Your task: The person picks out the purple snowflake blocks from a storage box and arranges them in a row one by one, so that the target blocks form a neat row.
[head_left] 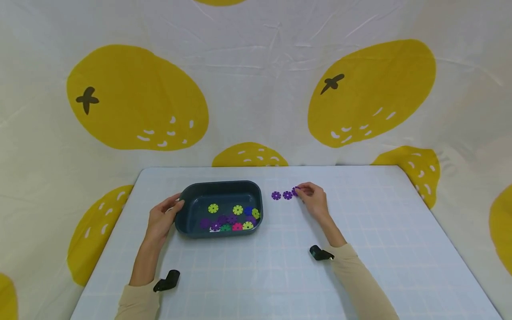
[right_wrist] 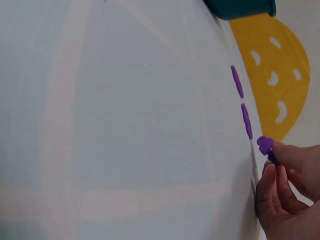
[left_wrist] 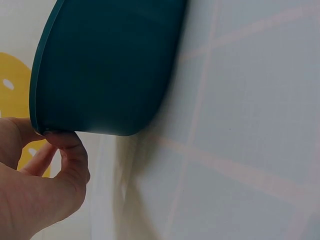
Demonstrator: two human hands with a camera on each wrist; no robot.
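Note:
My left hand grips the left rim of a dark teal tray, thumb on one side and fingers on the other. In the left wrist view the tray's outer wall shows above the pinching fingers. Inside the tray lie several flower-shaped plastic discs in yellow, purple, blue, green and pink, mostly toward its near right part. To the right of the tray, my right hand pinches a purple flower disc between thumb and fingers. Two more purple discs lie flat in a row just left of it.
The table has a pale cloth with a faint grid. Behind it hangs a white curtain with large yellow fruit prints. A small black camera sits at each wrist, by the beige sleeves.

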